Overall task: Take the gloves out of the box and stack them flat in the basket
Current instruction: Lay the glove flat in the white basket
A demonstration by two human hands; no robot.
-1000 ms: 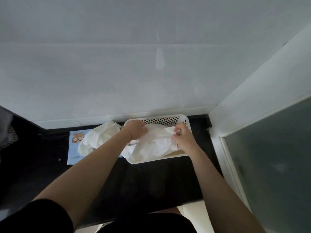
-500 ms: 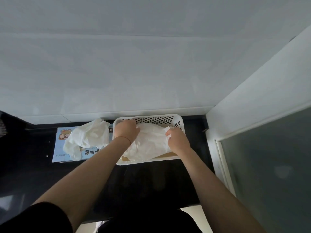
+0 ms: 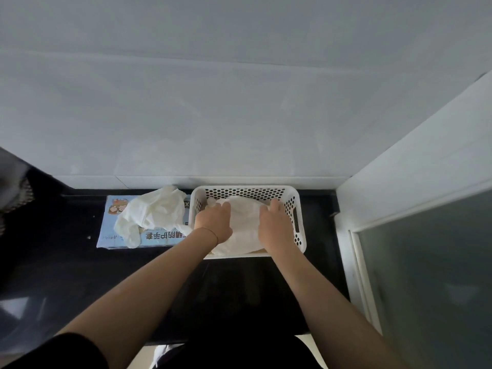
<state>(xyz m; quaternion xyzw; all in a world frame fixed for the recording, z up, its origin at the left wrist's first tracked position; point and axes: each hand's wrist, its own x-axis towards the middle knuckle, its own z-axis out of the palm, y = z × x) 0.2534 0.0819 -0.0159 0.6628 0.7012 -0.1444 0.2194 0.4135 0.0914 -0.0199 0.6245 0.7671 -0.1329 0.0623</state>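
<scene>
Gloves (image 3: 243, 225) lie in the basket (image 3: 299, 209) under both hands: left hand (image 3: 214, 222) and right hand (image 3: 274, 225) press with flattened fingers, apparently smoothing the stack; more spill from the box (image 3: 159, 237) left of them.

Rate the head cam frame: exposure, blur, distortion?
Head view: dim and flat, bluish cast; black counter underexposed, with faint reflections at lower left; white gloves in the basket lack fold detail; hands slightly soft; wide-angle lens bends the wall lines.
</scene>
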